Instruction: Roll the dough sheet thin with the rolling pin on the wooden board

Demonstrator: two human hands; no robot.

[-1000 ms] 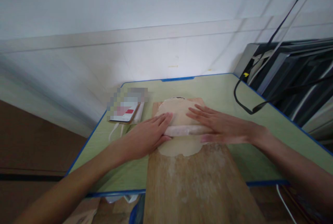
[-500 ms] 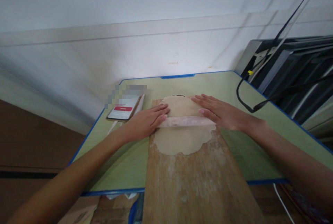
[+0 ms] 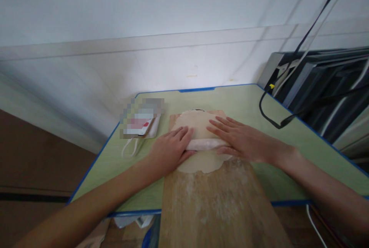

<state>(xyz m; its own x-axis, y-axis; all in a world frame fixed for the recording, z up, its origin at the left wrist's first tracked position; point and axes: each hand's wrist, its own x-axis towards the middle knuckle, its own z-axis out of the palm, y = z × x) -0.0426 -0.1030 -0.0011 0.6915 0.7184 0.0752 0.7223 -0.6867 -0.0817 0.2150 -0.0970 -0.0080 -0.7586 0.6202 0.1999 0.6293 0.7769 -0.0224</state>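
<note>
A thin, ragged-edged sheet of dough lies on a floured wooden board. Across it rests a pale, flour-dusted rolling pin, whose ends are covered by my hands. My left hand is on the left end, fingers along the far side and thumb on the near side. At the right end, my right hand has its fingers stretched over the pin and onto the dough, with the thumb at the near side. Part of the dough's near half shows below the pin.
The board overhangs the near edge of a green table with blue trim. A partly blurred phone and a white cable lie at left. A black cable hangs at right, beside dark stacked panels. A wall stands behind.
The rolling pin has moved toward me over the dough, both hands with it. My hands sit closer together, and their thumbs now show on the pin's near side. The view has tilted slightly.
</note>
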